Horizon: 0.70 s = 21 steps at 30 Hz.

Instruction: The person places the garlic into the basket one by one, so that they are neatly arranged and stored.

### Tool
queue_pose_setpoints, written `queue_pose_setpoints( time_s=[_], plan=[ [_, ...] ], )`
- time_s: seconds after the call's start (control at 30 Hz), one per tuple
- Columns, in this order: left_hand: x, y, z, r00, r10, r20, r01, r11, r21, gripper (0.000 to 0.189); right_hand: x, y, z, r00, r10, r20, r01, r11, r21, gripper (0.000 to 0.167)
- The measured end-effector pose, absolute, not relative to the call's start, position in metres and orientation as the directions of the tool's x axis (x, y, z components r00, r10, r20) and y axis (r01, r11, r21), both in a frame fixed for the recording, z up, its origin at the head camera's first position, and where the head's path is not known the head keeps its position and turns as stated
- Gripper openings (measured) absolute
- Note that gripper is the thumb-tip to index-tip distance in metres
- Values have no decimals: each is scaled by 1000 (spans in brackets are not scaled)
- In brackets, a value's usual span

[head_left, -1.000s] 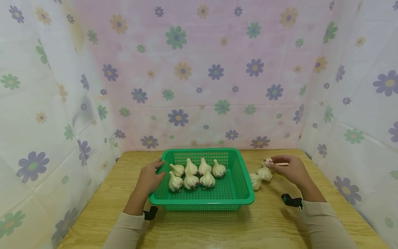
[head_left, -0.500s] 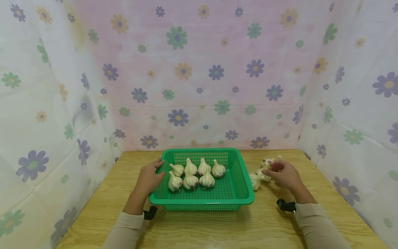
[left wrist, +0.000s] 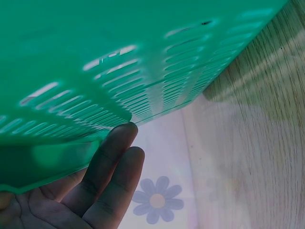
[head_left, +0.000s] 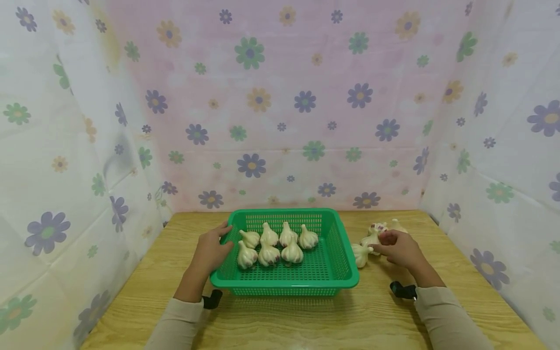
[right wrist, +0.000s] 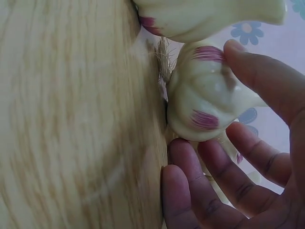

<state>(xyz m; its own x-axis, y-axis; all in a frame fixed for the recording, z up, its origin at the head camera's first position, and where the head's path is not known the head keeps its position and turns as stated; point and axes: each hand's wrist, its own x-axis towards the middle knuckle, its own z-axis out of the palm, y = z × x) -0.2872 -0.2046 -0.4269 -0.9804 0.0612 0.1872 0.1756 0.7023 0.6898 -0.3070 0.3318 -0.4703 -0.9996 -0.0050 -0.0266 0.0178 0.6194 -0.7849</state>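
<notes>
A green plastic basket (head_left: 284, 283) stands mid-table, with several garlic bulbs (head_left: 269, 254) in its left and middle part. My left hand (head_left: 211, 247) holds its left rim, thumb on the inner side; in the left wrist view, fingers (left wrist: 119, 171) reach under the rim by the slotted wall. Right of the basket lie several more cream bulbs with purple streaks. My right hand (head_left: 400, 249) pinches one garlic bulb (right wrist: 205, 95) there, thumb on one side and fingertips on the other. It still appears to rest on the table. Another bulb (right wrist: 190, 19) sits beside it.
Close to the basket's right wall lies one garlic bulb (head_left: 360, 255). Two more, a streaked bulb (head_left: 377, 227) and a bulb behind my hand (head_left: 398, 225), are farther back. A flowered cloth (head_left: 280, 146) surrounds the wooden table (head_left: 288, 321) at back and sides.
My right hand has moved left and nearer, from the back bulbs to the middle one, and its thumb and fingers have closed on that garlic bulb. My left hand and the basket stayed put.
</notes>
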Motion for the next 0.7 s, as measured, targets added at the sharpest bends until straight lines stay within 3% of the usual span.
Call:
queue_pose_setpoints(
  time_s=[0.7],
  plan=[
    [-287,-204,-425,-979,55,198,177,716,675,55,-306,334,-469,-997,-19,-68,43,608,-793,87]
  ],
)
